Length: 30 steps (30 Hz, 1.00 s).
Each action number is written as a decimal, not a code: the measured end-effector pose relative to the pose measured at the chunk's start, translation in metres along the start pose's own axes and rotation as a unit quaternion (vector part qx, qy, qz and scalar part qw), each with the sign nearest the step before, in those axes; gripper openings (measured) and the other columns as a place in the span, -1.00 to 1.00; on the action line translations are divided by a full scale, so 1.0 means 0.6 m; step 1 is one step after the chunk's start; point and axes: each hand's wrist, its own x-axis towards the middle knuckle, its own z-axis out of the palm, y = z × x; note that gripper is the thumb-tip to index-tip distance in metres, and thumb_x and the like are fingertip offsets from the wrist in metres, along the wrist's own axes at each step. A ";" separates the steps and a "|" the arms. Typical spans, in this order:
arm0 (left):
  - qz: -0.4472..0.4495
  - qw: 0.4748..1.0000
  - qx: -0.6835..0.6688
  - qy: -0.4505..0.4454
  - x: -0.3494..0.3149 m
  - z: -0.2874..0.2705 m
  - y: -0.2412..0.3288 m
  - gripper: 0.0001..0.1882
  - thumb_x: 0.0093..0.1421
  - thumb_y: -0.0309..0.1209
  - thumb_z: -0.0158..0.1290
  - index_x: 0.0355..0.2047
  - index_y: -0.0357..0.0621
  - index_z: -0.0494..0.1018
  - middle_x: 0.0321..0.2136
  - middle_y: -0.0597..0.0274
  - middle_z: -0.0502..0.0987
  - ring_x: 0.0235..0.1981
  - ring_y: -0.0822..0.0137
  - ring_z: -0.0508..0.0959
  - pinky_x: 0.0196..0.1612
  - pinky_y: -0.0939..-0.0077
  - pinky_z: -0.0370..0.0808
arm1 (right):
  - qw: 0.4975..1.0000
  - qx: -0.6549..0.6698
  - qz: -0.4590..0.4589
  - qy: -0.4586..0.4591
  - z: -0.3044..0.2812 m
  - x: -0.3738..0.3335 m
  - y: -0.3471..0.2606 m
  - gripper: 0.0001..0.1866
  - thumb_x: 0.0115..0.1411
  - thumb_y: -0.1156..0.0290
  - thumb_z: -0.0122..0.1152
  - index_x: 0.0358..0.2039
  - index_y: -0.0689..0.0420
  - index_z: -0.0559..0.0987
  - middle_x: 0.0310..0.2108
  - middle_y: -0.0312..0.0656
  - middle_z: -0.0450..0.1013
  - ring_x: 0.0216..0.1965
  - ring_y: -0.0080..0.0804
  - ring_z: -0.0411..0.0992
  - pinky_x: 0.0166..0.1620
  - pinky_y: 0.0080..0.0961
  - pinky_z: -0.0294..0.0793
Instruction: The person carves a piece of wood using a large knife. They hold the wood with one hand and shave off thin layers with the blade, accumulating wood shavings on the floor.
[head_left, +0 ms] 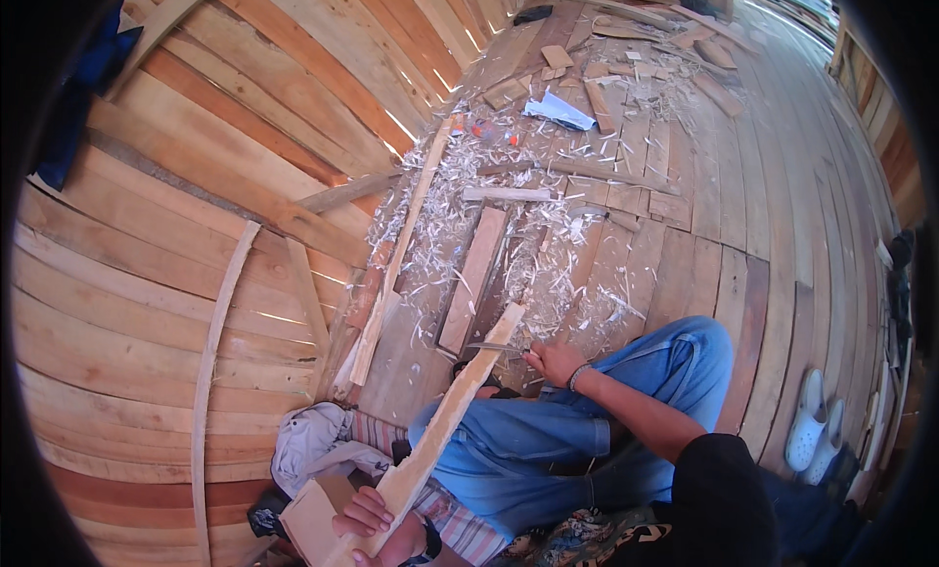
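A long, pale wooden strip [445,425] with a rough edge slants away from me across my lap. My left hand [370,521] is wrapped round its near end, at the lower edge of the view. Closed in my right hand [555,362] is a knife [497,347], its handle mostly hidden by the fingers. The blade lies crosswise over the strip close to its far end; whether it cuts into the wood I cannot tell. Curled wood shavings [548,273] cover the floor just beyond that end.
A reddish board [471,278] and a long thin batten [401,264] lie ahead. Offcuts [626,73] and a blue-white packet [559,111] are farther off. A plank wall [147,322] rises at left, a pale cloth [318,445] below it. Light clogs [808,425] stand right.
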 end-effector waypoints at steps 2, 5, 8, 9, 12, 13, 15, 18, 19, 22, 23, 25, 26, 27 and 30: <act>-0.006 1.000 -0.009 0.011 -0.003 -0.003 -0.004 -0.64 0.01 -0.08 -0.10 -0.67 -0.01 0.06 -0.79 0.38 0.14 -0.73 0.51 0.14 -0.51 0.58 0.11 | 1.000 0.006 0.020 0.020 0.019 -0.014 -0.013 -0.54 0.24 -0.02 -0.21 -0.33 0.14 0.45 -0.50 0.13 0.46 -0.39 0.14 0.45 -0.30 -0.02 0.41; 0.005 1.000 -0.021 -0.003 0.000 -0.017 -0.001 -0.63 0.01 -0.08 -0.10 -0.67 -0.01 0.06 -0.79 0.38 0.14 -0.73 0.51 0.14 -0.51 0.58 0.11 | 0.999 0.029 0.019 0.029 0.006 -0.008 -0.026 -0.53 0.24 -0.04 -0.21 -0.36 0.13 0.46 -0.50 0.11 0.46 -0.40 0.14 0.45 -0.30 -0.02 0.41; -0.002 1.000 -0.010 0.001 -0.005 -0.016 0.002 -0.63 0.01 -0.07 -0.10 -0.67 -0.01 0.06 -0.79 0.37 0.13 -0.73 0.51 0.13 -0.50 0.58 0.11 | 0.998 0.027 0.047 0.021 0.014 -0.006 -0.004 -0.53 0.24 -0.04 -0.21 -0.37 0.13 0.46 -0.51 0.10 0.46 -0.40 0.12 0.45 -0.30 -0.03 0.41; -0.001 1.000 -0.004 0.001 -0.005 -0.009 -0.001 -0.63 0.01 -0.07 -0.11 -0.67 -0.01 0.06 -0.79 0.37 0.13 -0.73 0.51 0.13 -0.50 0.58 0.11 | 0.998 0.024 0.055 0.024 0.008 -0.001 -0.008 -0.53 0.24 -0.04 -0.22 -0.37 0.13 0.46 -0.51 0.10 0.46 -0.40 0.11 0.45 -0.30 -0.03 0.41; 0.000 1.000 0.005 -0.002 -0.008 -0.004 0.002 -0.62 0.02 -0.07 -0.10 -0.67 -0.01 0.06 -0.79 0.37 0.13 -0.73 0.51 0.13 -0.50 0.58 0.11 | 1.000 0.011 -0.002 0.018 0.005 -0.025 -0.031 -0.52 0.24 -0.04 -0.22 -0.37 0.13 0.46 -0.51 0.10 0.46 -0.39 0.10 0.45 -0.30 -0.03 0.41; -0.003 1.000 0.004 0.000 -0.008 -0.003 0.003 -0.62 0.02 -0.07 -0.11 -0.67 -0.01 0.05 -0.79 0.37 0.13 -0.73 0.51 0.14 -0.50 0.58 0.11 | 0.999 0.017 0.024 0.022 0.015 -0.015 -0.007 -0.52 0.24 -0.05 -0.22 -0.36 0.13 0.46 -0.50 0.10 0.46 -0.38 0.09 0.45 -0.29 -0.03 0.41; -0.007 1.000 -0.001 0.005 -0.006 0.001 0.000 -0.62 0.02 -0.07 -0.11 -0.67 -0.01 0.05 -0.78 0.37 0.12 -0.73 0.50 0.14 -0.50 0.58 0.11 | 0.996 0.028 0.075 0.032 0.015 0.017 0.047 -0.52 0.24 -0.05 -0.22 -0.34 0.13 0.46 -0.49 0.09 0.46 -0.36 0.09 0.45 -0.27 -0.03 0.40; -0.007 1.000 -0.006 -0.002 -0.007 -0.008 0.001 -0.62 0.03 -0.06 -0.11 -0.66 -0.01 0.05 -0.78 0.37 0.10 -0.72 0.49 0.14 -0.51 0.58 0.10 | 1.000 0.009 0.010 0.023 0.025 -0.006 0.001 -0.51 0.24 -0.05 -0.22 -0.32 0.14 0.47 -0.47 0.09 0.47 -0.35 0.08 0.46 -0.25 -0.03 0.40; -0.001 1.000 -0.009 0.010 -0.007 -0.005 0.000 -0.65 0.01 -0.08 -0.10 -0.66 -0.02 0.09 -0.77 0.34 0.14 -0.72 0.46 0.17 -0.52 0.55 0.13 | 1.000 -0.005 -0.019 0.021 0.024 -0.023 -0.018 -0.51 0.24 -0.05 -0.22 -0.31 0.14 0.47 -0.47 0.09 0.47 -0.35 0.08 0.46 -0.25 -0.03 0.40; 0.005 1.000 -0.014 0.027 -0.007 0.005 -0.001 -0.67 0.00 -0.10 -0.09 -0.66 -0.03 0.14 -0.76 0.31 0.17 -0.72 0.43 0.20 -0.53 0.53 0.15 | 0.998 0.017 0.057 0.014 0.008 0.006 0.033 -0.51 0.25 -0.04 -0.23 -0.34 0.15 0.47 -0.46 0.08 0.48 -0.35 0.08 0.46 -0.26 -0.04 0.41; -0.001 1.000 -0.009 0.018 -0.011 0.002 -0.003 -0.64 0.02 -0.07 -0.10 -0.66 -0.02 0.10 -0.77 0.34 0.13 -0.72 0.46 0.17 -0.52 0.55 0.12 | 0.996 0.024 0.087 0.023 0.014 0.012 0.052 -0.51 0.25 -0.03 -0.24 -0.35 0.16 0.46 -0.46 0.08 0.48 -0.35 0.09 0.46 -0.26 -0.04 0.41; -0.001 1.000 0.003 0.002 -0.009 -0.013 0.003 -0.61 0.04 -0.05 -0.12 -0.66 -0.02 0.06 -0.77 0.37 0.09 -0.72 0.48 0.14 -0.51 0.58 0.10 | 0.999 0.015 0.034 0.013 0.014 0.004 0.006 -0.52 0.25 -0.02 -0.25 -0.34 0.15 0.46 -0.46 0.07 0.49 -0.35 0.07 0.47 -0.28 -0.07 0.43; 0.001 1.000 0.002 -0.004 -0.009 -0.020 0.006 -0.61 0.04 -0.05 -0.12 -0.65 -0.02 0.06 -0.77 0.37 0.09 -0.72 0.48 0.14 -0.51 0.57 0.10 | 1.000 0.004 0.008 0.006 0.005 -0.006 -0.019 -0.52 0.25 -0.02 -0.25 -0.34 0.15 0.47 -0.46 0.06 0.49 -0.35 0.05 0.47 -0.29 -0.09 0.43; -0.004 1.000 -0.001 -0.007 -0.013 -0.022 0.006 -0.62 0.04 -0.06 -0.12 -0.65 -0.03 0.06 -0.76 0.37 0.09 -0.71 0.48 0.15 -0.51 0.57 0.10 | 1.000 -0.009 -0.012 -0.003 -0.002 -0.020 -0.027 -0.52 0.25 -0.02 -0.24 -0.34 0.15 0.47 -0.46 0.05 0.49 -0.35 0.04 0.47 -0.29 -0.10 0.44; -0.015 1.000 0.001 -0.003 -0.014 -0.025 0.004 -0.63 0.03 -0.06 -0.12 -0.65 -0.02 0.06 -0.76 0.36 0.10 -0.70 0.47 0.16 -0.50 0.58 0.11 | 0.999 -0.013 0.045 -0.002 -0.013 0.010 0.014 -0.51 0.25 -0.01 -0.23 -0.37 0.16 0.49 -0.48 0.07 0.48 -0.37 0.06 0.47 -0.28 -0.09 0.43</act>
